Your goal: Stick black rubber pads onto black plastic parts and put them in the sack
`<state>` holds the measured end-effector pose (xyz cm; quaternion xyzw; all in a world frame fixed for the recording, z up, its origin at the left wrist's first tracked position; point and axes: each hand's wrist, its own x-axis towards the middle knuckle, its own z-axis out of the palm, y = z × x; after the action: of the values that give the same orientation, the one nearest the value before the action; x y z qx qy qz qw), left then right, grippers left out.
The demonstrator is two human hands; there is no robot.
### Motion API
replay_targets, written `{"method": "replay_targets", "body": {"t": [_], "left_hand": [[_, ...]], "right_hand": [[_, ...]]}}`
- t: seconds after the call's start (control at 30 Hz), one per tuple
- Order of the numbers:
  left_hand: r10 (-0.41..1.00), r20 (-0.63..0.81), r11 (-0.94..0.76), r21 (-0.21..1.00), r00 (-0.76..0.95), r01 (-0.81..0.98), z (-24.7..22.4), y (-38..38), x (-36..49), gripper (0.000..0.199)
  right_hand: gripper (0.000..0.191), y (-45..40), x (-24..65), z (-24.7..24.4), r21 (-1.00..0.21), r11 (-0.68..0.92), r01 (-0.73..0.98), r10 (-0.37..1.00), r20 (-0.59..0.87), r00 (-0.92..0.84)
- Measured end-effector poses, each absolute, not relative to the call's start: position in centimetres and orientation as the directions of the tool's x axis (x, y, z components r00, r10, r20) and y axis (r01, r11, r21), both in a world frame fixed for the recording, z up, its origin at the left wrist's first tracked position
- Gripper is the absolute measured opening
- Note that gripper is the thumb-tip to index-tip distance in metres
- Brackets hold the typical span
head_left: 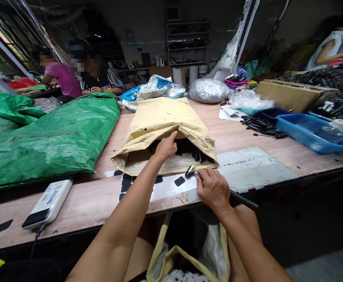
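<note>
A cream woven sack (165, 111) lies on the table with its mouth towards me, several black stick-like pieces (197, 153) showing inside. At the raised upper lip of that mouth is my left hand (167, 147), index finger stretched along the cloth and the other fingers curled; the thumb is hidden. My right hand (214, 186) is closed around a black-handled rod with a shiny metal head (190, 171), just in front of the sack. Beneath lies a white sheet of black rounded stickers (179, 180). A second cream sack (185, 254) hangs open at my lap.
To the left lie a bulky green sack (56, 137) and a white power bank (48, 203) with a cable. On the right are a blue tray (306, 135), loose black pieces (262, 127) and a grey plate (256, 168). Other people sit farther back.
</note>
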<state>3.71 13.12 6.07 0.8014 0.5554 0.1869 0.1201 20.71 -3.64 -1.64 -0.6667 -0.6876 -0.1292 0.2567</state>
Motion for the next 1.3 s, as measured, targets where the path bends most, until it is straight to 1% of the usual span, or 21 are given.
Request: {"method": "replay_targets", "body": {"t": [0.07,0.1,0.2,0.3,0.4,0.53,0.6,0.73,0.83,0.93,1.0,1.07,1.17,1.3], "left_hand": [[0.935,0.19,-0.352,0.406,0.299,0.843,6.3,13.6,4.3,0.058],[0.943,0.178,-0.329,0.398,0.279,0.857,6.2,13.6,4.6,0.052],[0.983,0.091,-0.183,0.348,0.161,0.919,5.3,13.5,5.4,0.034],[0.998,0.024,-0.059,0.322,0.054,0.945,4.1,13.2,5.9,0.032],[1.0,0.003,-0.019,0.321,0.019,0.947,3.6,12.9,6.0,0.034],[0.999,0.008,-0.045,0.323,0.044,0.946,3.8,11.4,4.7,0.03],[0.997,0.028,-0.078,0.331,0.073,0.94,4.0,9.8,3.4,0.025],[0.983,0.085,-0.181,0.403,0.16,0.897,3.8,5.7,0.4,0.014],[0.967,0.098,-0.255,0.448,0.236,0.857,2.9,2.8,-1.1,0.009],[0.933,0.179,-0.36,0.504,0.312,0.785,1.5,1.1,-1.6,0.009],[0.914,0.254,-0.405,0.536,0.316,0.741,0.6,0.6,-1.7,0.012],[0.905,0.286,-0.425,0.56,0.315,0.711,0.1,0.6,-1.7,0.012],[0.902,0.272,-0.431,0.601,0.334,0.673,0.0,0.7,-1.8,0.011],[0.914,0.234,-0.4,0.657,0.332,0.639,0.3,0.7,-1.9,0.014]], "right_hand": [[0.015,-3.6,20.7,-1.6,-0.166,0.074,0.983,0.853,0.521,0.024],[0.015,-3.6,20.7,-1.6,-0.168,0.073,0.983,0.854,0.519,0.025],[0.014,-3.6,20.7,-1.5,-0.173,0.073,0.982,0.857,0.514,0.027],[0.015,-3.7,20.7,-1.5,-0.175,0.071,0.982,0.859,0.511,0.029],[0.015,-3.7,20.7,-1.4,-0.175,0.072,0.982,0.859,0.511,0.029],[0.015,-3.7,20.7,-1.3,-0.169,0.081,0.982,0.857,0.515,0.018],[0.014,-3.7,20.7,-1.3,-0.171,0.082,0.982,0.853,0.521,0.02],[0.015,-3.7,20.6,-1.3,-0.183,0.081,0.98,0.852,0.523,0.027],[0.016,-3.7,20.6,-1.4,-0.186,0.077,0.979,0.851,0.524,0.033],[0.016,-3.7,20.7,-1.6,-0.191,0.09,0.978,0.846,0.533,0.026],[0.017,-3.6,21.0,-1.7,-0.195,0.115,0.974,0.842,0.54,0.009],[0.017,-3.5,21.3,-1.8,-0.207,0.152,0.967,0.835,0.55,-0.014],[0.02,-3.3,21.7,-1.5,-0.278,0.205,0.938,0.813,0.582,-0.005],[0.023,-3.6,21.3,-0.2,-0.457,0.296,0.839,0.79,0.61,0.053]]}}
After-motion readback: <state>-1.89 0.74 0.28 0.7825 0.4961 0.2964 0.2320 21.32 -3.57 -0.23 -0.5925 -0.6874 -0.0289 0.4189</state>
